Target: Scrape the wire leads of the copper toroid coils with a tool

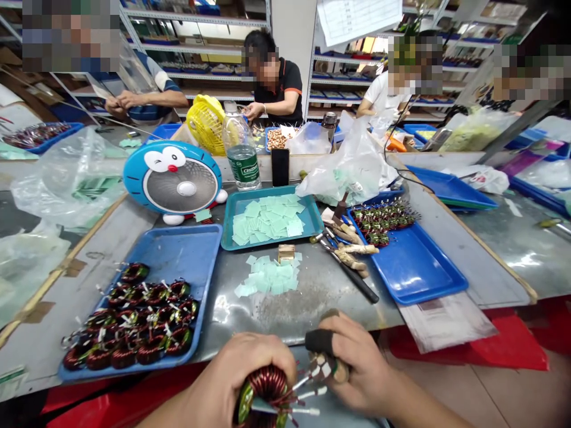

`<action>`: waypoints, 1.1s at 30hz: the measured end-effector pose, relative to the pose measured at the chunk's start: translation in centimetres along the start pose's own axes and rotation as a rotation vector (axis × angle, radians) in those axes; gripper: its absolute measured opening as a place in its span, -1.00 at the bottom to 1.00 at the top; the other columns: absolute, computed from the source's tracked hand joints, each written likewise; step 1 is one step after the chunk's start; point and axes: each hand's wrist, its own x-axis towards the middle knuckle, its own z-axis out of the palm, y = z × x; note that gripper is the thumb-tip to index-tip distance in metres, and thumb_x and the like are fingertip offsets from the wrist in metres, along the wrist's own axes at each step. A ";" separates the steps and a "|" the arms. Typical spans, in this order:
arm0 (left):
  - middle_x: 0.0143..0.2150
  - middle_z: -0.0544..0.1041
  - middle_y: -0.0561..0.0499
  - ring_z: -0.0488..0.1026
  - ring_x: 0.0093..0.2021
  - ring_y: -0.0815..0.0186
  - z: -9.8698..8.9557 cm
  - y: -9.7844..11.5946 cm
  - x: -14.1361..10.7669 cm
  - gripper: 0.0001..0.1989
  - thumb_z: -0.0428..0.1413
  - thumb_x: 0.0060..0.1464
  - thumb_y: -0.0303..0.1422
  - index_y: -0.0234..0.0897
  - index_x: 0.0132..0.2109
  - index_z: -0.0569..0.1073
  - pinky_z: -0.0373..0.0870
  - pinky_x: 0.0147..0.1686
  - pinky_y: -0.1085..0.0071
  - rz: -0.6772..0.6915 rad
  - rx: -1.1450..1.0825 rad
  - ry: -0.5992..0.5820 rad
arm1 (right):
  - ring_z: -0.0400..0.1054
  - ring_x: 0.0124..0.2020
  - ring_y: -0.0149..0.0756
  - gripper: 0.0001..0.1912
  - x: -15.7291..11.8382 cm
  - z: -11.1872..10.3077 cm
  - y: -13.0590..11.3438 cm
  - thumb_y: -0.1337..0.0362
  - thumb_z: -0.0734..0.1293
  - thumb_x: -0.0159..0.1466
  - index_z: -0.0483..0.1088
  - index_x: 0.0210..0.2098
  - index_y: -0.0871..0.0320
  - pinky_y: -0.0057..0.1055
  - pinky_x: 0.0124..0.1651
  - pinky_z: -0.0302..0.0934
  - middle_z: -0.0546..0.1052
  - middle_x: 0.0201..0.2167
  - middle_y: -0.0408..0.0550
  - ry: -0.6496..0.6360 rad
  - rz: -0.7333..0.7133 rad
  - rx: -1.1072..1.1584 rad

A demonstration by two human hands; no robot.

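My left hand [250, 374] at the bottom centre is closed around a copper-wound toroidal coil [263, 395] with a green core and white-sleeved leads. My right hand [357, 362], with a black finger cot on one finger, grips a tape-wrapped tool handle [328, 368] right beside those leads. Its tip is hidden by my fingers. Nearest my left hand, a blue tray [187, 252] holds several similar coils [138, 324]. Loose pale green paper squares [267, 276] lie on the metal bench beyond my hands.
A teal tray [227, 223] holds more green squares. Pliers and taped tools [348, 255] lie next to a blue tray [419, 267] of small components. Behind stand a fan [172, 178], a water bottle [241, 148], a phone [280, 166] and plastic bags [343, 172]. Several co-workers sit beyond.
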 end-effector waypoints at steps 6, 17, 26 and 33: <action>-0.46 0.33 0.13 0.23 -0.50 0.37 -0.5 -1.2 -0.2 -0.62 0.36 -0.04 -0.09 -0.20 -0.29 0.38 0.15 -0.49 0.45 -0.054 -0.055 0.040 | 0.37 -0.31 -0.24 -0.81 1.6 2.4 1.4 0.31 0.22 0.35 0.43 -0.11 0.09 -0.31 -0.25 0.25 0.49 -0.29 -0.04 -0.002 0.067 0.098; -0.30 0.59 0.09 0.54 -0.30 0.23 -0.4 -3.2 1.4 -0.47 0.40 -0.03 -0.22 -0.17 0.07 0.46 0.47 -0.26 0.40 -0.271 0.160 0.478 | 0.36 -0.25 -0.15 -0.83 -0.3 1.7 0.4 0.42 0.25 0.37 0.33 -0.07 0.08 -0.26 -0.23 0.32 0.45 -0.20 0.01 0.008 0.264 -0.278; -0.45 0.49 0.14 0.41 -0.49 0.32 0.3 -3.8 1.8 -0.70 0.36 -0.01 -0.24 -0.19 -0.21 0.42 0.36 -0.44 0.44 -0.233 0.407 0.566 | 0.24 -0.32 -0.13 -0.79 1.9 1.0 -1.3 0.47 0.23 0.23 0.38 -0.20 0.09 -0.24 -0.25 0.19 0.50 -0.14 0.06 0.006 0.045 -0.565; -0.43 0.51 0.10 0.43 -0.46 0.30 0.6 -3.2 1.9 -0.75 0.29 0.09 -0.21 -0.18 -0.20 0.41 0.35 -0.42 0.42 -0.196 0.454 0.542 | 0.19 -0.34 -0.12 -0.82 2.2 0.3 -1.3 0.46 0.22 0.26 0.39 -0.24 0.09 -0.22 -0.26 0.12 0.50 -0.18 0.06 0.052 -0.057 -0.686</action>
